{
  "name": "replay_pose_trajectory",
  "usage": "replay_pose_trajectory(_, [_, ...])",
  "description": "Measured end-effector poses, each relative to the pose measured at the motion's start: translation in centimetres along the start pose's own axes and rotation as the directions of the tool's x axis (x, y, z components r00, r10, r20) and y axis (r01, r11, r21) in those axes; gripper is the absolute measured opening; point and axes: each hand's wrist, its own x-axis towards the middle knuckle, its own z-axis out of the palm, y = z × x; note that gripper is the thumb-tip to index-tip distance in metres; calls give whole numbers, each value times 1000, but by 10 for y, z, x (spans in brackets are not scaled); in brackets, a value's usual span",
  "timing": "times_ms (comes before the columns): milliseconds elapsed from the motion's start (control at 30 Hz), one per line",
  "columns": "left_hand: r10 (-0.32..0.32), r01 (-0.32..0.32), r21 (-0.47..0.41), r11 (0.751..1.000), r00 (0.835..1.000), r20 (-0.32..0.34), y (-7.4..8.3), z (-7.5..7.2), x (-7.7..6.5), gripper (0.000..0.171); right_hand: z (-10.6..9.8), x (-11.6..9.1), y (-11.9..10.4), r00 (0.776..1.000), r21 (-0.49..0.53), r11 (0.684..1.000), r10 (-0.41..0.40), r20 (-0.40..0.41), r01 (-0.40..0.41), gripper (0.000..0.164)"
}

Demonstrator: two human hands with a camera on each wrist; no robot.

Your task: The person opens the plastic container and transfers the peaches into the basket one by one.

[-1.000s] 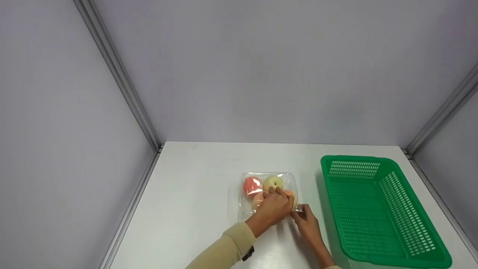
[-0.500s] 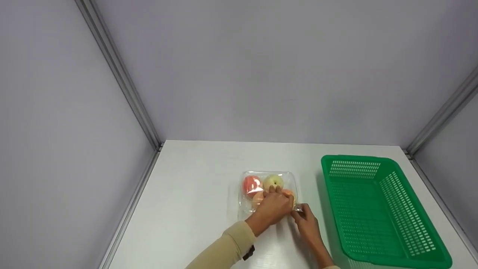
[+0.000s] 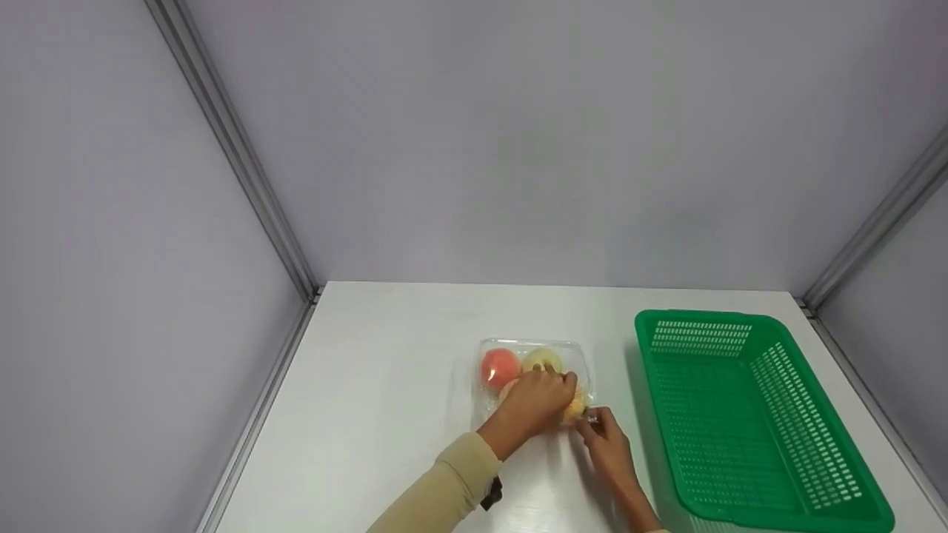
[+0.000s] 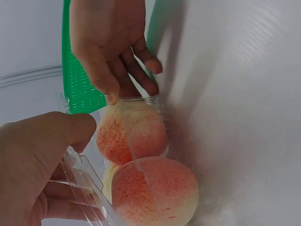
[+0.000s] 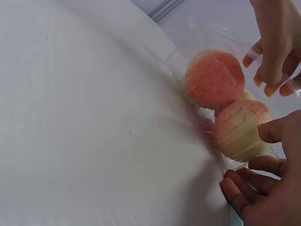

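though see-through, a glossy container (image 3: 575, 362)

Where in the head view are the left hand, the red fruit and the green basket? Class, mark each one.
Left hand (image 3: 535, 400): head view, back of the hand.
Red fruit (image 3: 501, 369): head view, middle of its upper side.
Green basket (image 3: 729, 422): head view, bare floor inside.

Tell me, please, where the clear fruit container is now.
In the head view, the clear fruit container sits on the white table, left of the green basket, with the left hand over it.
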Motion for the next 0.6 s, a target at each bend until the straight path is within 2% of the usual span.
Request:
replay_pose_trajectory(67, [10, -10, -1, 1000, 1000, 6, 1, 2, -1, 27, 1, 0, 1, 1000, -2, 1000, 1, 1, -1, 22])
replay_pose_trajectory(200, [-12, 11, -15, 1000, 1000, -19, 1, 3, -3, 24, 0, 0, 1, 1000, -7, 1000, 4, 7, -4, 25])
replay_pose_trajectory(367, [-28, 26, -27, 999, 998, -53, 0, 4, -5, 29, -3, 1, 0, 1000, -13, 1000, -5, 27, 5, 36])
replay_pose_trajectory(500, [-31, 30, -19, 999, 997, -75, 1, 6, -7, 37, -6, 4, -5, 993, -38, 992, -121, 15, 122, 53])
replay_pose_trajectory(600, [-34, 34, 2, 999, 996, -82, 3, 6, -7, 36, -7, 5, -10, 967, -115, 961, -256, -12, 253, 71])
